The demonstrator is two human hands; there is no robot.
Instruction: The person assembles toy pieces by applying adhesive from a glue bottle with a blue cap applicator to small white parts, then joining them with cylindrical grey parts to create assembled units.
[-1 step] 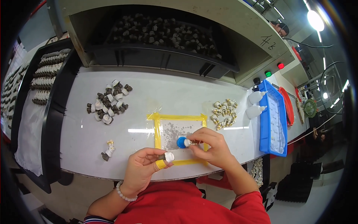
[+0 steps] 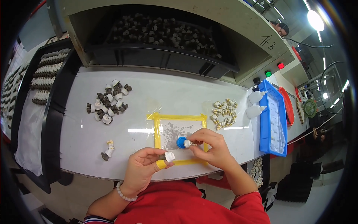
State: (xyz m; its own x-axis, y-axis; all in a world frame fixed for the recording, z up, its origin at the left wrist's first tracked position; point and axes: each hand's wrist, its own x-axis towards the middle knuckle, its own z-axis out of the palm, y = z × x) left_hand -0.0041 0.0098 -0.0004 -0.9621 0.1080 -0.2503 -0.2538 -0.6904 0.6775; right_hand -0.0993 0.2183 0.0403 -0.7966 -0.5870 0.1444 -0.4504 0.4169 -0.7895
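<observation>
Head view: left hand (image 2: 143, 168) pinching small white plastic cap (image 2: 169, 156); right hand (image 2: 210, 147) gripping little blue-capped glue bottle (image 2: 183, 142) over yellow-taped square mat (image 2: 162, 128)

White worktable (image 2: 167, 97), glossy, slight glare. Lying directly on it: a clear square mat edged in yellow tape (image 2: 161, 128) near the front edge; a loose heap of white and dark small parts (image 2: 107, 102) at left; two stray parts (image 2: 107, 150) in front of that heap; a cluster of cream-coloured parts (image 2: 223, 112) right of the mat; two white squeeze bottles (image 2: 256, 103); a blue tray (image 2: 275, 119) at the right end.
</observation>
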